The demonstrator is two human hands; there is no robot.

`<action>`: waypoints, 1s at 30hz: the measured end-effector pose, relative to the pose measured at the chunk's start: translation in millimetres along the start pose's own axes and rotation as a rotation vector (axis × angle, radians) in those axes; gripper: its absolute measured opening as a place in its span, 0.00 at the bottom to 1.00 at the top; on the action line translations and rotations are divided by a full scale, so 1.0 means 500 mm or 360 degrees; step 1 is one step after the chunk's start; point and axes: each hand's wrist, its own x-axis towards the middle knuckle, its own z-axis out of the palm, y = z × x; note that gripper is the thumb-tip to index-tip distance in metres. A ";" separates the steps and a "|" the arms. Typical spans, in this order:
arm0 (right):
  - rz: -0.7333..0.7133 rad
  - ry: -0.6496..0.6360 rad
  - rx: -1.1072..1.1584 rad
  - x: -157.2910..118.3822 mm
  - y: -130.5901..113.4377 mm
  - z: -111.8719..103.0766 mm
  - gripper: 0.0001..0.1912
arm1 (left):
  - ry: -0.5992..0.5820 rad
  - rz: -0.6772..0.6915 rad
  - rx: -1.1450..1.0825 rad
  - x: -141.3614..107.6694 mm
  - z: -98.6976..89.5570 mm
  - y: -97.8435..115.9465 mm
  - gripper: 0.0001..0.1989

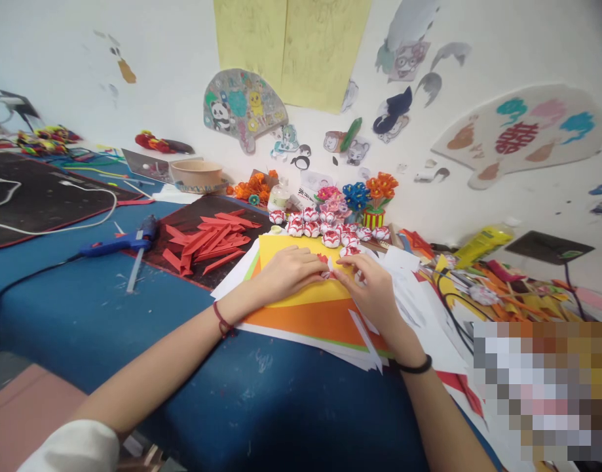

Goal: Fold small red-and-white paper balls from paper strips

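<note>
Both my hands meet over a stack of coloured paper, a yellow sheet (281, 252) on top of an orange one (301, 320). Between my fingertips is a small red and white paper piece (326, 262), partly covered by the fingers. My left hand (291, 272) pinches it from the left. From the right, the bent fingers of my right hand (369, 285) close on it. Just beyond my hands stand several red and white paper balls (331, 237). White paper strips (367, 337) lie near my right wrist.
Folded red strips (207, 242) lie on a dark mat (153, 252). A blue glue gun (118, 244) with its cord is at the left. Paper flowers (356, 196) and a bowl (196, 176) stand near the wall. At the right are a yellow bottle (485, 244) and paper scraps.
</note>
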 end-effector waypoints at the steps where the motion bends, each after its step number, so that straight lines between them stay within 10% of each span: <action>1: -0.0062 0.0020 0.0011 0.000 0.001 -0.003 0.10 | 0.0010 -0.0008 -0.0003 0.000 0.000 -0.001 0.15; 30: -0.0581 0.0272 -0.0394 -0.005 -0.018 0.019 0.04 | 0.0100 -0.0021 -0.0044 -0.003 0.017 0.000 0.15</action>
